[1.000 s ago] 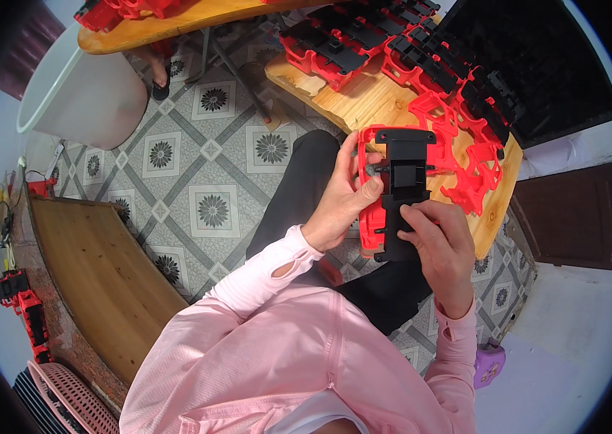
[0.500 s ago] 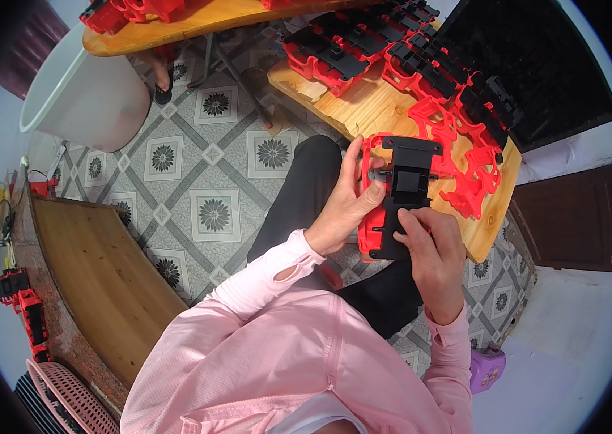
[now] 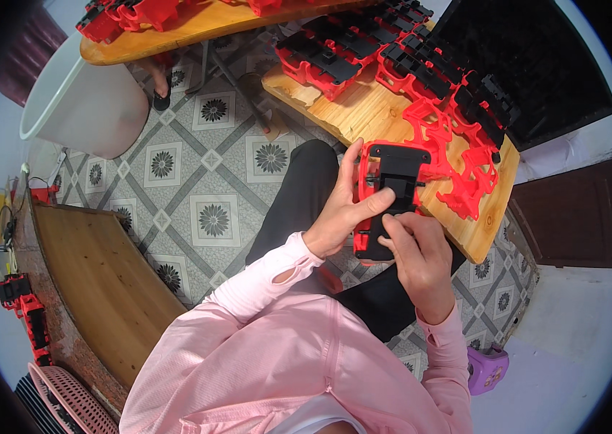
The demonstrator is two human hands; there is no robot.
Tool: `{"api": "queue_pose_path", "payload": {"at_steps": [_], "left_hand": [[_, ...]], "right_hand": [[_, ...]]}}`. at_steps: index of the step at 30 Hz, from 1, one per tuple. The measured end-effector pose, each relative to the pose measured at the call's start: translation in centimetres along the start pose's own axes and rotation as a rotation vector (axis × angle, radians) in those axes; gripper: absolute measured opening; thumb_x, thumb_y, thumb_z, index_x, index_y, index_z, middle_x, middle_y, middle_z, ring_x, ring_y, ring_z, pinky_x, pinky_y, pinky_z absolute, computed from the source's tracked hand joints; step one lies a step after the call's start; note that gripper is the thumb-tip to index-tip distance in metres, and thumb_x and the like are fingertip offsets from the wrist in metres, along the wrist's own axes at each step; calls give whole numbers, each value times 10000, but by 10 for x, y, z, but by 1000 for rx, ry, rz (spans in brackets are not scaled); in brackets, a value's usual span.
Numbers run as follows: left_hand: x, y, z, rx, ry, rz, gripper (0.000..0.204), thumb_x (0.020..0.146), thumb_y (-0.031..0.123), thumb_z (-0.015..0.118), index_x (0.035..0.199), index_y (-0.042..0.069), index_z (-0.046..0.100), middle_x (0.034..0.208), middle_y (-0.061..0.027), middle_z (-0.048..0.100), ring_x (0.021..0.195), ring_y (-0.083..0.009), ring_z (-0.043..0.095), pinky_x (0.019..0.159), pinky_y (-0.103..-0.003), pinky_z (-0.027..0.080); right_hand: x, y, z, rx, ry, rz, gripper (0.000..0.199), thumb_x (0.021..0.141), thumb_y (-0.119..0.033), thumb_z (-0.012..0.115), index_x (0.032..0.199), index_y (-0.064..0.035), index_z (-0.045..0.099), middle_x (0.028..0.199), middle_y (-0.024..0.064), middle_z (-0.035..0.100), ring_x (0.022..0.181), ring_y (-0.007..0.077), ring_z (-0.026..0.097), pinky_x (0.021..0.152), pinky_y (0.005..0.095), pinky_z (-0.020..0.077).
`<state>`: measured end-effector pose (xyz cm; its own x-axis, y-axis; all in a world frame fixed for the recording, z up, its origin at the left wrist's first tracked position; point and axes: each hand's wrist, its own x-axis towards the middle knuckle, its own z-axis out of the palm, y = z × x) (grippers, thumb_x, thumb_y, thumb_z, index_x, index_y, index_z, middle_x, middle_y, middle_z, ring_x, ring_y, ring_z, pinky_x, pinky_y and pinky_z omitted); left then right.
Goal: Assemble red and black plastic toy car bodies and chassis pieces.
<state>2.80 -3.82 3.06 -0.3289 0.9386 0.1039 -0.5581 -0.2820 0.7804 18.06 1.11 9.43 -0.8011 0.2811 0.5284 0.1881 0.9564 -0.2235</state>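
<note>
A red plastic frame (image 3: pixel 363 235) fitted with a black plate (image 3: pixel 398 160) is held up over my lap. My left hand (image 3: pixel 336 217) grips its left side, fingers around the red edge and thumb laid across the middle of the black plate. Bent over the lower right part, my right hand (image 3: pixel 425 257) has its fingertips pinched against the black plate; whether a small piece sits between them is hidden. Just beyond, bare red frames (image 3: pixel 469 184) lie on the wooden table (image 3: pixel 476 231).
Several red frames with black plates (image 3: pixel 328 61) stand in rows farther back on the table. Another wooden table (image 3: pixel 197 25) bears more red parts. A white bin (image 3: pixel 96 101) stands at the left, near a person's foot (image 3: pixel 162 100). A pink basket (image 3: pixel 67 398) is at lower left.
The black plate has shifted left and sits squarer over the red frame. My left thumb has moved onto the plate, and my right hand has come a little left and down.
</note>
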Motion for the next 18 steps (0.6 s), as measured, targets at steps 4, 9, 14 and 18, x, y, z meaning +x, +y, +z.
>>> {"api": "queue_pose_path", "payload": {"at_steps": [4,9,14,18], "left_hand": [[3,9,6,-99,25,-73,917,899,154,673,1540,82,21,1427,-148,373,1281,-209,435,1064,-337,366],[-2,6,14,53,-17,47,827,919,169,639,1535,64,96,1408,-160,394,1262,-209,448,1061,-335,361],[15,-3,14,302,66,142,685,955,299,597,1474,25,244,1296,-133,482,1188,-193,484,1022,-323,385],[30,6,26,-55,222,120,618,963,392,577,1405,61,301,1256,-98,491,1142,-155,503,917,-295,464]], "right_hand": [[7,19,-8,138,154,100,424,751,-182,800,1108,-3,659,1083,135,630,944,286,624,804,363,511],[41,37,5,715,266,504,328,894,-198,655,1145,14,644,1172,137,595,1019,218,601,893,322,472],[43,61,12,934,-20,717,459,932,-221,622,1309,22,526,1234,154,553,1162,164,521,967,287,420],[47,67,15,1104,105,472,781,920,-338,652,1496,5,252,1413,122,453,1314,183,427,1088,307,326]]}}
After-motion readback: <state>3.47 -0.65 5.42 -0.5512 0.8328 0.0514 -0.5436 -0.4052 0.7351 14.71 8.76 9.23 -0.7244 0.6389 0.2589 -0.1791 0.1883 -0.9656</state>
